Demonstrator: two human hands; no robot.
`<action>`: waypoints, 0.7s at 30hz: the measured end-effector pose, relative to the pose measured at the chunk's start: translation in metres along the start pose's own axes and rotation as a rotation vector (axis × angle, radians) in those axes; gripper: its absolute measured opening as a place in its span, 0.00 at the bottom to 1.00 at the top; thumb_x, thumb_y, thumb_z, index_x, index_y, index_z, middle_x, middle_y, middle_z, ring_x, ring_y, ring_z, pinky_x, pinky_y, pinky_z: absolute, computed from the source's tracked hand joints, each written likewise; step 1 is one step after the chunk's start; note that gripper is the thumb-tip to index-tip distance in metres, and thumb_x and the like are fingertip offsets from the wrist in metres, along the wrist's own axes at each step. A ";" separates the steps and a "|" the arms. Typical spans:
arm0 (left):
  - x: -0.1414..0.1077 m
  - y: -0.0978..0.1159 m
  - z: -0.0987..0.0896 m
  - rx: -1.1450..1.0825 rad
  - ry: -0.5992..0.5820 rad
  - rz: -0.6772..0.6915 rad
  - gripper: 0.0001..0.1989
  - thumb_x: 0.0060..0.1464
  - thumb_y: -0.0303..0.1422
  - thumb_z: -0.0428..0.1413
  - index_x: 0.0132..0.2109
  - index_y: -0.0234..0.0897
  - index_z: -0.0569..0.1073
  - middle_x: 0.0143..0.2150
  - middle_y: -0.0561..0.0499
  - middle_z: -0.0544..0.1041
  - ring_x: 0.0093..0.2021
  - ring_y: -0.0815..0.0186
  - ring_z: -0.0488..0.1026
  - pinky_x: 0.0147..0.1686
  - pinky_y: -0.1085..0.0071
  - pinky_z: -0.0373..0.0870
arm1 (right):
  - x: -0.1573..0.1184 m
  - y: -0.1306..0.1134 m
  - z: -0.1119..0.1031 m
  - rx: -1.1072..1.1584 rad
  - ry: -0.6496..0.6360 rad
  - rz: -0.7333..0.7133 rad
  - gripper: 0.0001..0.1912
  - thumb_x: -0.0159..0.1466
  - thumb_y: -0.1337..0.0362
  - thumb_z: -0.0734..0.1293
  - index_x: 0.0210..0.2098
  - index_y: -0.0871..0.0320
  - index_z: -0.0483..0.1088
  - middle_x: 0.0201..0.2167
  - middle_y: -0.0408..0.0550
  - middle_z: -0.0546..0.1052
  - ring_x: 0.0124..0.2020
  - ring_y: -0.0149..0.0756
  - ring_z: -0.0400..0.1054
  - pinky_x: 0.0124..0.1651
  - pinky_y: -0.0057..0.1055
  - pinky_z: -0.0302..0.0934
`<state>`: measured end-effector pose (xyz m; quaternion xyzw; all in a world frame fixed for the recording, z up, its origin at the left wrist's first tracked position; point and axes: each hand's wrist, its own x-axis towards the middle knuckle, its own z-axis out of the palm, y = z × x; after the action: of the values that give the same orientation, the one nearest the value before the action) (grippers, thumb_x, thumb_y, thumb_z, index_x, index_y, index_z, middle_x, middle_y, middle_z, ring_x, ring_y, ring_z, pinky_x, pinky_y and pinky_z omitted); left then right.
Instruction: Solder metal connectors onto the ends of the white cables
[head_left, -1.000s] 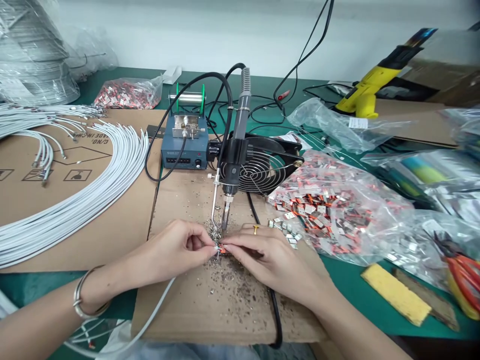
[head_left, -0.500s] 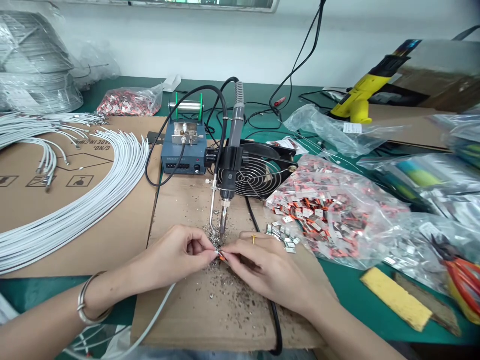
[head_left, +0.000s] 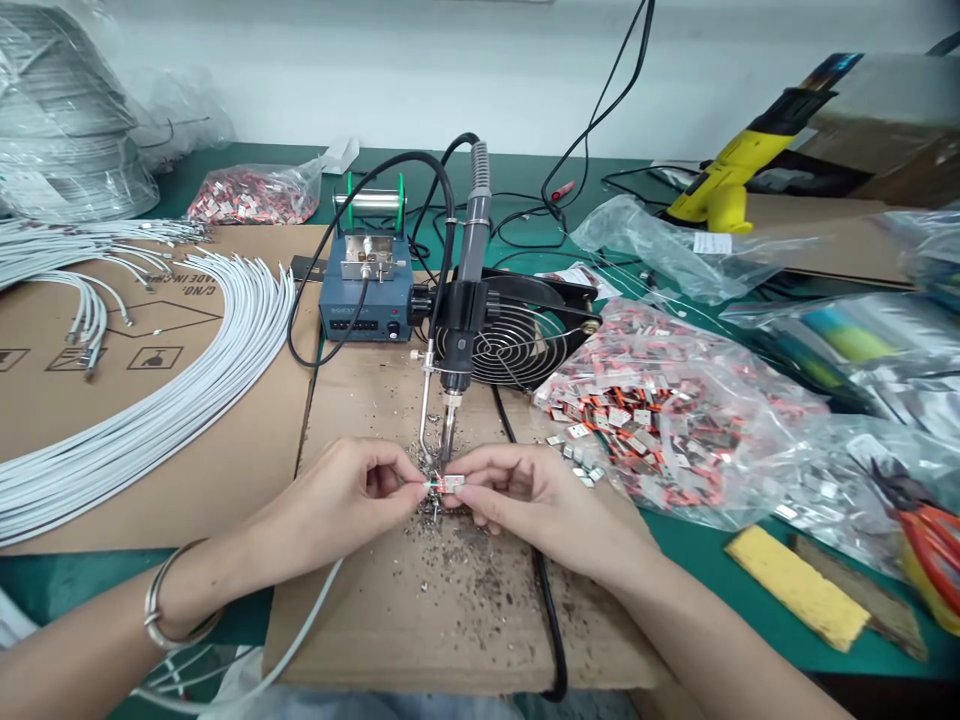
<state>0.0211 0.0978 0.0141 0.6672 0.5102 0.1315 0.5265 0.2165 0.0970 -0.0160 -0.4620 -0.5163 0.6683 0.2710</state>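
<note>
My left hand [head_left: 356, 500] pinches the end of a white cable [head_left: 311, 625], which trails down toward the lower left. Between finger and thumb, my right hand [head_left: 525, 495] grips a small metal connector [head_left: 452, 484]. Connector and cable end meet just under the tip of a soldering iron [head_left: 457, 350] held upright in a stand. A thin metal feed tube [head_left: 426, 410] comes down beside the tip. Solder bits lie scattered on the cardboard [head_left: 367, 630] below. Whether wire and connector are joined cannot be made out.
A blue solder feeder [head_left: 364, 300] and a round black fan [head_left: 517, 345] stand behind my hands. Bagged connectors [head_left: 660, 430], a yellow sponge [head_left: 796, 590] and red-handled pliers [head_left: 930, 550] lie right. Bundled white cables [head_left: 225, 400] curve at left. A yellow heat gun [head_left: 731, 175] lies back right.
My right hand has shifted slightly and its fingers have changed their hold, so the connector's flat metal face now shows. The view has also moved a little. The loose connectors beside the bag lie differently.
</note>
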 end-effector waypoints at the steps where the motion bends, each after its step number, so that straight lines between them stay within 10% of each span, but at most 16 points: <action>1: 0.000 0.000 0.000 0.006 0.003 -0.005 0.12 0.52 0.37 0.52 0.34 0.32 0.74 0.23 0.55 0.65 0.24 0.74 0.57 0.24 0.77 0.53 | 0.001 -0.001 0.001 0.017 0.015 0.005 0.11 0.53 0.63 0.71 0.33 0.63 0.71 0.24 0.46 0.75 0.20 0.22 0.62 0.23 0.19 0.57; 21: 0.003 -0.018 0.007 -0.021 0.066 0.091 0.10 0.52 0.37 0.52 0.32 0.35 0.72 0.21 0.57 0.62 0.23 0.75 0.54 0.22 0.78 0.52 | 0.005 -0.003 -0.001 0.009 -0.005 -0.013 0.10 0.51 0.63 0.70 0.31 0.63 0.70 0.25 0.48 0.77 0.23 0.26 0.66 0.24 0.21 0.54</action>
<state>0.0175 0.0953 -0.0049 0.6793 0.4952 0.1826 0.5099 0.2151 0.1022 -0.0149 -0.4558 -0.5170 0.6699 0.2762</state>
